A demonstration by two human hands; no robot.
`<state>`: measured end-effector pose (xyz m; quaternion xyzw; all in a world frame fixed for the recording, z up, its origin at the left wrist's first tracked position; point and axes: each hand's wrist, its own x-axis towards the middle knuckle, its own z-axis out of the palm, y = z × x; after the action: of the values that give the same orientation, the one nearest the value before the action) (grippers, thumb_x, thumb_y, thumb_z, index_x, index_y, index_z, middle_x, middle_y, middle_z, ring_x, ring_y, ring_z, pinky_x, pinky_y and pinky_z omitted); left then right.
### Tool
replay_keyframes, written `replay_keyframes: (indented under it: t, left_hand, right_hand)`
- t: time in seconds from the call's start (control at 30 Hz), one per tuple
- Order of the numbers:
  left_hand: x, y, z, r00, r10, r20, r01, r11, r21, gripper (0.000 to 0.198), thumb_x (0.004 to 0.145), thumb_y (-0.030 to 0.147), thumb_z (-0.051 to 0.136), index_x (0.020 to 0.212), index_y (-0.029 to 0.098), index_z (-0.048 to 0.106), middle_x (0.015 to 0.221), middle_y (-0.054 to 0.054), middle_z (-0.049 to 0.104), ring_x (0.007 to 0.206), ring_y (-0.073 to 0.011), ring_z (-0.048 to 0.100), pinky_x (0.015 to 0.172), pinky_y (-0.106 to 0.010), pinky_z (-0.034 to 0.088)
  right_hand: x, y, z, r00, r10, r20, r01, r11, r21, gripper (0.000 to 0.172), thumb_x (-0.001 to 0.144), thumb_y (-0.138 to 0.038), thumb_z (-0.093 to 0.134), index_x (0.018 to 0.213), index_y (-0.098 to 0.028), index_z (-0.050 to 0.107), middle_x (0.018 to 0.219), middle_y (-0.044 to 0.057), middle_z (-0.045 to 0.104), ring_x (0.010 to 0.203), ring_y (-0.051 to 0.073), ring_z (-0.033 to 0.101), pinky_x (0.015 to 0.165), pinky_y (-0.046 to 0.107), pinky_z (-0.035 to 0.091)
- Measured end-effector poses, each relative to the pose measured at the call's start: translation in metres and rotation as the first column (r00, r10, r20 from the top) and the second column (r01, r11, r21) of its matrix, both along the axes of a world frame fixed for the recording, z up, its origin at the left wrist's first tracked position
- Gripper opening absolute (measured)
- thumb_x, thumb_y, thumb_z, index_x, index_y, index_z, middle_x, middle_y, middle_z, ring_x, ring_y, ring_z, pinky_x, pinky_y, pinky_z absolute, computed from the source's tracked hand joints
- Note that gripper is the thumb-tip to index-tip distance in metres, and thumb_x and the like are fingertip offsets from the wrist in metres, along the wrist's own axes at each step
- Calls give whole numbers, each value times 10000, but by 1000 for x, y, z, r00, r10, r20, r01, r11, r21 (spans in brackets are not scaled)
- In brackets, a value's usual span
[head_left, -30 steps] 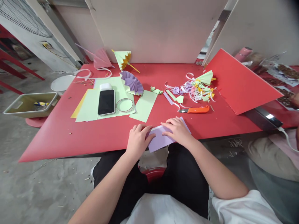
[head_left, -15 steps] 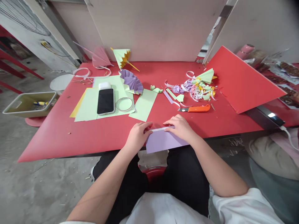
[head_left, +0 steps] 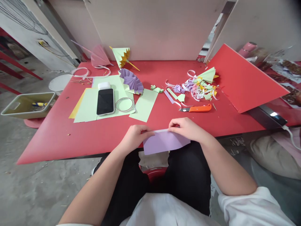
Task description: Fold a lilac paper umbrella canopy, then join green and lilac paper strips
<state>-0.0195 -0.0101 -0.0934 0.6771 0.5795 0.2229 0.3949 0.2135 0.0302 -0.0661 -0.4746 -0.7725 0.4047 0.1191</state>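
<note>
A sheet of purple paper (head_left: 164,142) lies at the front edge of the red table (head_left: 94,138), its lower part sticking out over the edge. Along its far side runs a narrow, paler folded strip. My left hand (head_left: 137,136) pinches the upper left of the paper, thumb on top. At the strip's right part, my right hand (head_left: 182,127) grips the paper between thumb and fingers. Green paper (head_left: 145,105) lies beyond my hands, and an orange cutter knife (head_left: 199,108) is beyond my right hand.
A phone (head_left: 105,101) and a roll of tape (head_left: 124,104) rest on green sheets. Folded purple paper (head_left: 131,81) and paper scraps (head_left: 199,88) are farther back. A red board (head_left: 246,78) leans at the right, near a pink bottle (head_left: 248,48).
My hands have moved apart along the folded strip, the left one leftward and the right one slightly rightward. More of the purple paper shows between them.
</note>
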Motion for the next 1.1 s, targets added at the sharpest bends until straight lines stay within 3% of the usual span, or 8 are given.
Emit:
replay_keyframes:
  t: [0.27, 0.5, 0.67, 0.73, 0.8, 0.87, 0.97, 1.1]
  left_hand:
    - [-24, 1, 15, 992, 28, 125, -12, 991, -131, 318, 717, 489, 634, 700, 177, 693, 643, -2, 635, 626, -134, 561, 579, -226, 443]
    - [-33, 3, 5, 918, 218, 330, -137, 958, -252, 311, 639, 453, 711, 627, 156, 618, 628, -13, 626, 592, -137, 569, 543, -239, 443]
    - [-38, 6, 0, 860, 287, 422, -188, 947, -261, 321, 634, 451, 718, 615, 161, 581, 596, 11, 605, 545, -128, 564, 513, -240, 450]
    - [-37, 4, 8, 890, 257, 376, -228, 966, -122, 258, 682, 414, 701, 650, 174, 611, 637, 7, 634, 600, -145, 593, 564, -264, 481]
    - [-33, 1, 18, 933, 220, 286, -286, 935, 212, 138, 737, 334, 677, 708, 201, 650, 718, 2, 672, 748, -175, 626, 685, -302, 508]
    - [-27, -2, 25, 965, 193, 180, -264, 744, 614, 22, 759, 243, 664, 741, 236, 673, 728, 12, 681, 890, -194, 619, 806, -338, 497]
    - [-21, -5, 18, 984, 179, -25, -71, 508, 859, 136, 764, 155, 648, 820, 274, 684, 849, 12, 707, 982, -198, 604, 858, -359, 482]
    - [-22, -15, -14, 941, 85, -329, 219, 588, 779, 216, 832, 112, 536, 944, 253, 655, 1020, -6, 697, 1056, -192, 586, 928, -380, 436]
  right_hand:
    - [41, 5, -8, 925, -247, -289, 149, 935, -321, 278, 671, -432, 696, 651, -172, 601, 629, -35, 552, 601, 93, 484, 602, 241, 378]
    - [41, 9, -34, 778, -400, -484, 231, 900, -371, 440, 573, -539, 738, 562, -175, 493, 545, -44, 484, 509, 88, 423, 499, 231, 322]
    - [36, 13, -36, 784, -374, -496, 237, 918, -317, 433, 581, -562, 725, 582, -179, 522, 558, -30, 515, 531, 107, 463, 528, 252, 381]
    - [35, 11, -27, 833, -341, -436, 297, 940, -167, 353, 631, -501, 720, 595, -185, 566, 593, -9, 569, 571, 127, 512, 562, 267, 420]
    - [35, 7, -13, 888, -292, -356, 364, 919, 155, 257, 709, -436, 681, 625, -204, 609, 651, 10, 625, 640, 155, 570, 623, 294, 458]
    - [35, 2, 0, 925, -206, -318, 351, 781, 516, 150, 787, -341, 627, 688, -229, 638, 734, 18, 670, 750, 174, 618, 740, 329, 477]
    - [40, -4, 1, 977, -138, -164, 213, 540, 814, 80, 819, -242, 592, 775, -258, 657, 801, 11, 708, 867, 195, 648, 834, 363, 466]
    - [49, -13, -32, 991, -81, 104, -50, 498, 865, 119, 842, -187, 552, 827, -238, 658, 897, 15, 720, 948, 186, 642, 883, 360, 461]
